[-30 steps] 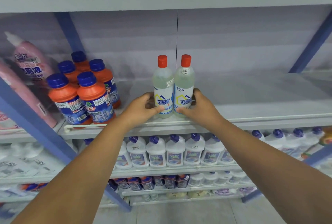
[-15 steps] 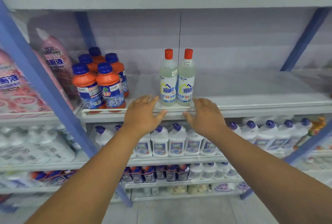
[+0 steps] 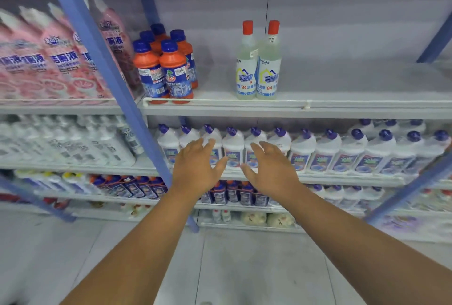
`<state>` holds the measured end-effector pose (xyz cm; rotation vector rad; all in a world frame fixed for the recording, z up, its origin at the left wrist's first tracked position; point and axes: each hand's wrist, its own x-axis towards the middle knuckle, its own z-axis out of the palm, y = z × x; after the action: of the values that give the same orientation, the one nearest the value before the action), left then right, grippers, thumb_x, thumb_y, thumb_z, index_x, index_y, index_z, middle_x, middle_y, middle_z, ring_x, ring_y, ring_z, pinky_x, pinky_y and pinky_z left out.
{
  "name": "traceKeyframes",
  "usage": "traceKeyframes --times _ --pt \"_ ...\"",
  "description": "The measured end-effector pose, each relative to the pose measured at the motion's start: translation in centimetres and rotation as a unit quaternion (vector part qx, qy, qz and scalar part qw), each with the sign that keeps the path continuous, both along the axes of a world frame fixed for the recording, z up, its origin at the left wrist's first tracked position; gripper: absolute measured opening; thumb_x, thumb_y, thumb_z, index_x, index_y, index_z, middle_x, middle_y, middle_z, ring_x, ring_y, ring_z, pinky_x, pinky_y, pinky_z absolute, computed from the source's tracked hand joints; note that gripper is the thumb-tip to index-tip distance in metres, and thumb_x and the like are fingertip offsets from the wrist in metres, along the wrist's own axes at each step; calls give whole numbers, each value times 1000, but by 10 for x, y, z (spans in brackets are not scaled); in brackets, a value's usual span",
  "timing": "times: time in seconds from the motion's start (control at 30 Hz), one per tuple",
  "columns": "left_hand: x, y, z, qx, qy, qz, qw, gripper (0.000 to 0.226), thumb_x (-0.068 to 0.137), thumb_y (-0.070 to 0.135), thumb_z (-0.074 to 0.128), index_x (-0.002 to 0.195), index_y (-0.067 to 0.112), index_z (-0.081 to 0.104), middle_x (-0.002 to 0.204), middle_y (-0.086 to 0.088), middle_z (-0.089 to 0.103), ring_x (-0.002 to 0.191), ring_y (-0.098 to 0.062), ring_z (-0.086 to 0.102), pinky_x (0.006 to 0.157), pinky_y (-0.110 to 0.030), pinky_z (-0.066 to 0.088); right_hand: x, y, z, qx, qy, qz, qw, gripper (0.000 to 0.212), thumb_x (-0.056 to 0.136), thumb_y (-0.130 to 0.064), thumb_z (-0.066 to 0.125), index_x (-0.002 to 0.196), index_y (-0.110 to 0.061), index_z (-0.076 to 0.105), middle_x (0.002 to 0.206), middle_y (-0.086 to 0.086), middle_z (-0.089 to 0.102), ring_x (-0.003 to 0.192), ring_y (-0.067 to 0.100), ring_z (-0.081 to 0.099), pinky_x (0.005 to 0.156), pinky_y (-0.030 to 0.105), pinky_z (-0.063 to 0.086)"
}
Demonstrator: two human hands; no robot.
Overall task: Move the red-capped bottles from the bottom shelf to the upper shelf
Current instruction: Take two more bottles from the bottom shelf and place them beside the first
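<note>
Two clear red-capped bottles (image 3: 258, 62) with blue and white labels stand upright side by side on the upper shelf (image 3: 342, 106), near its front rail. My left hand (image 3: 197, 165) and my right hand (image 3: 271, 167) hover well below them, in front of the row of white bottles one shelf down. Both hands are empty with fingers spread, palms facing the shelves. On the bottom shelf, a few small red-capped bottles (image 3: 221, 215) show just under my left wrist, blurred and partly hidden.
Several orange bottles with blue caps (image 3: 166, 67) stand left of the red-capped pair. White bottles with blue caps (image 3: 325, 150) fill the shelf below. Pink bottles (image 3: 56, 60) sit at the far left. A blue diagonal brace (image 3: 110, 77) crosses the shelving. Grey floor lies below.
Both hands let go of the two red-capped bottles, drew back and dropped from the upper shelf's edge to the shelf below. The view tilted downward.
</note>
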<state>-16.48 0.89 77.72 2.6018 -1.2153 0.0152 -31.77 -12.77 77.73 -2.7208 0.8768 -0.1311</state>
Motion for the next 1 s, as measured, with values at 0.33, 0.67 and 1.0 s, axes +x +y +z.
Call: traceKeyframes --times 0.33,0.67,1.0 --pt "69 44 -89 -3 29 -19 999 67 94 61 51 152 28 44 158 -4 41 147 -24 34 116 -42 33 69 46 -78 29 64 -23 997 72 100 -57 42 159 -19 25 165 7 26 153 27 20 121 42 27" --pt "97 53 -250 37 49 -26 998 74 87 65 39 141 19 59 145 -10 57 134 -31 52 105 -47 46 107 56 -236 38 131 -7 991 72 100 -56 39 158 -17 24 161 8 30 149 28 26 120 43 29" --pt "94 49 -479 50 92 17 994 69 87 62 52 144 22 55 140 -8 60 128 -29 57 100 -44 51 123 45 -464 54 146 21 988 74 98 -60 39 157 -18 25 159 6 33 147 28 31 116 44 36"
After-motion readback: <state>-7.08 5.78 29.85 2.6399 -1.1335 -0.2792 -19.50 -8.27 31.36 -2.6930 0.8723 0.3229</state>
